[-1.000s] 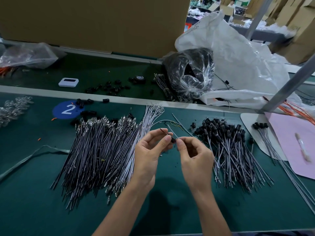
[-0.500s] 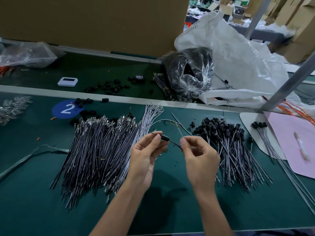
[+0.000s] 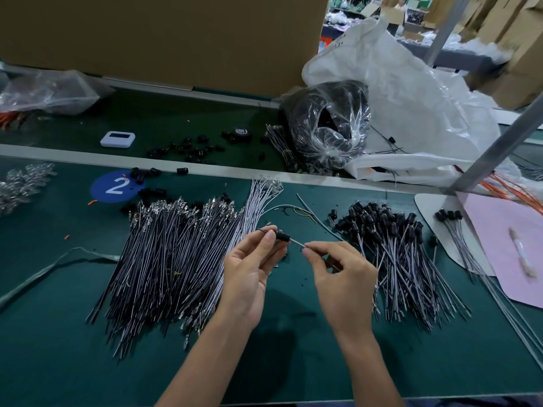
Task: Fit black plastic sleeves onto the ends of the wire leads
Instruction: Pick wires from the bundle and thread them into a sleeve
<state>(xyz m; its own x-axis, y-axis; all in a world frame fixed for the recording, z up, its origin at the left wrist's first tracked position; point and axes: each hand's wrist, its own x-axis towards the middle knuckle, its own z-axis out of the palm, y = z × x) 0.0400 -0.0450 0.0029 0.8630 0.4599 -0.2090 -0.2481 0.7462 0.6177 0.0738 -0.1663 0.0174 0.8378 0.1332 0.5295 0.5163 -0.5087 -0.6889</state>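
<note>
My left hand pinches a small black plastic sleeve between thumb and fingertips above the green bench. A thin wire lead runs through the sleeve, and my right hand pinches that lead just right of the sleeve. A big pile of bare leads lies to the left of my hands. To their right lies a pile of leads with black sleeves fitted.
Loose black sleeves are scattered on the back belt and near the blue "2" sticker. A clear bag of black parts and a white sack stand behind. A pink sheet lies at right, a slanted metal post above it.
My hands have drawn apart. The sleeve stays in my left fingers while my right hand has pulled the lead rightward, so more wire shows between them.
</note>
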